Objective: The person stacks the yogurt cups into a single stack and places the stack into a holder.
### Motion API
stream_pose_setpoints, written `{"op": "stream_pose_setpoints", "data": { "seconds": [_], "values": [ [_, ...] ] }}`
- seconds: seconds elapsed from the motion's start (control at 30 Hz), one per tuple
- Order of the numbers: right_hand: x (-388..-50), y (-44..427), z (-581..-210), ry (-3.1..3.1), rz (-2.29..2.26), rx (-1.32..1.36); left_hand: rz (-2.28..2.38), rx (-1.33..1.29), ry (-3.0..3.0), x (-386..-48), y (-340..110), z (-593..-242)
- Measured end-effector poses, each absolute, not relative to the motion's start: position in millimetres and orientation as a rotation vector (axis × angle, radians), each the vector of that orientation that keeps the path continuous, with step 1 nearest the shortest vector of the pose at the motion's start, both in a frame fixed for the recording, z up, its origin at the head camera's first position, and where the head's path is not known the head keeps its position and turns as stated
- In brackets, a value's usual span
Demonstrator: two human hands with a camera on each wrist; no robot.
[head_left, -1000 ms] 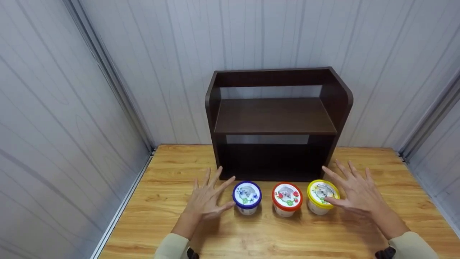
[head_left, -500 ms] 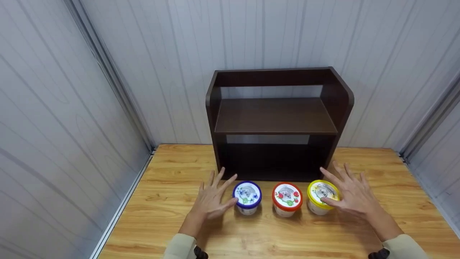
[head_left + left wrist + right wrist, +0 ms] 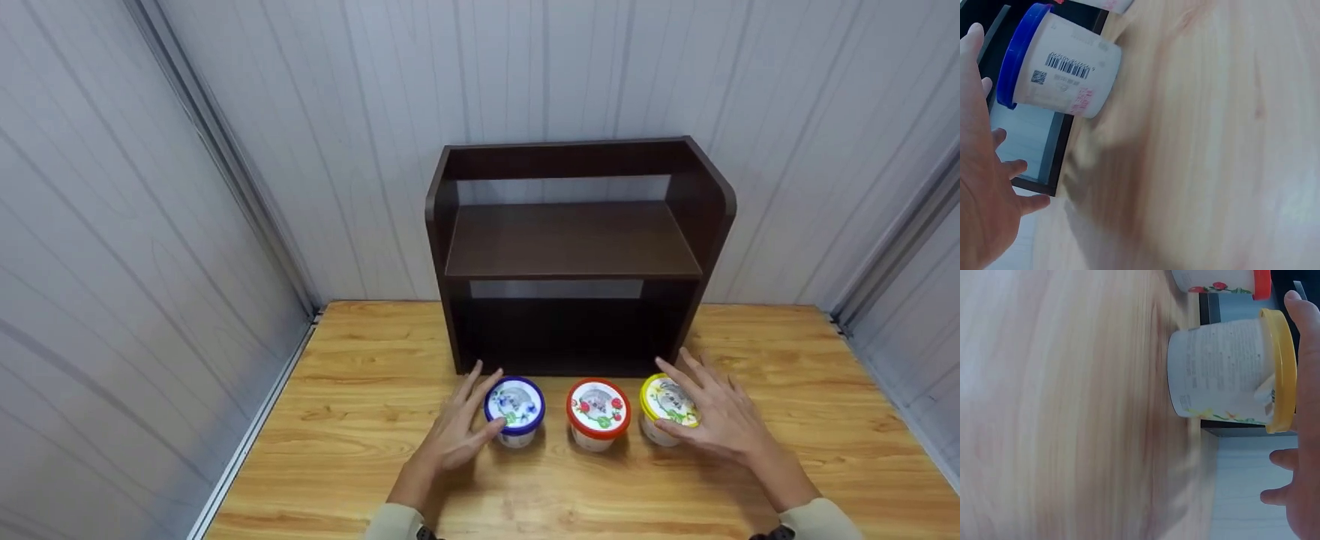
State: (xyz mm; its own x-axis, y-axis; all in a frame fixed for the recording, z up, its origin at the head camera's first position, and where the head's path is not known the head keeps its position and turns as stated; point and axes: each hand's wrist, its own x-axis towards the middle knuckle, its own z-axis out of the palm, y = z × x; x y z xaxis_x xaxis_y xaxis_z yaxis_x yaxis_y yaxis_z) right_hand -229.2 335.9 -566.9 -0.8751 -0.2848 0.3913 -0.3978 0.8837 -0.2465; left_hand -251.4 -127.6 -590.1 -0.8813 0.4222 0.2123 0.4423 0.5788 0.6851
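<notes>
The left hand (image 3: 459, 429) and the right hand (image 3: 718, 416) are both spread, with the fingers apart and reaching toward the table's (image 3: 360, 360) back edge. The left hand is just beside the blue tub (image 3: 515, 405), on the side of the table's left edge, its thumb passing in front of the lid (image 3: 1022, 53). The right hand is just beside the yellow tub (image 3: 664, 397), on the side of the table's right edge, and covers part of that tub in the head view. Whether either hand touches its tub, I cannot tell.

Between these two, the red tub (image 3: 598, 409) stands nearer to the yellow tub than to the blue tub. All three tubs stand upright with lids on, in a row in front of the dark shelf (image 3: 574, 238). The shelf stands toward the table's back edge, between the back left and back right corners, and has a middle board above a lower compartment.

The left wrist view shows a barcode (image 3: 1068, 65) on the side of the blue tub; the right wrist view shows small print and yellow flowers on the yellow tub. A pale wall (image 3: 360, 112) rises behind the table, and a metal rail (image 3: 259, 416) runs along the table's left edge. Both sleeves (image 3: 395, 521) are light
</notes>
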Motion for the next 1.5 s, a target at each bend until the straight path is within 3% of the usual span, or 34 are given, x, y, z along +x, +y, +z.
{"op": "stream_pose_setpoints", "data": {
  "seconds": [0.6,1.5],
  "values": [
    [-223,325,-585,-2.600,1.031,0.386,-1.892,-0.703,-2.503,-245,-112,-606],
    [-218,332,-595,-2.513,1.289,0.296,-1.982,-0.617,-2.498,-249,-116,-613]
  ]
}}
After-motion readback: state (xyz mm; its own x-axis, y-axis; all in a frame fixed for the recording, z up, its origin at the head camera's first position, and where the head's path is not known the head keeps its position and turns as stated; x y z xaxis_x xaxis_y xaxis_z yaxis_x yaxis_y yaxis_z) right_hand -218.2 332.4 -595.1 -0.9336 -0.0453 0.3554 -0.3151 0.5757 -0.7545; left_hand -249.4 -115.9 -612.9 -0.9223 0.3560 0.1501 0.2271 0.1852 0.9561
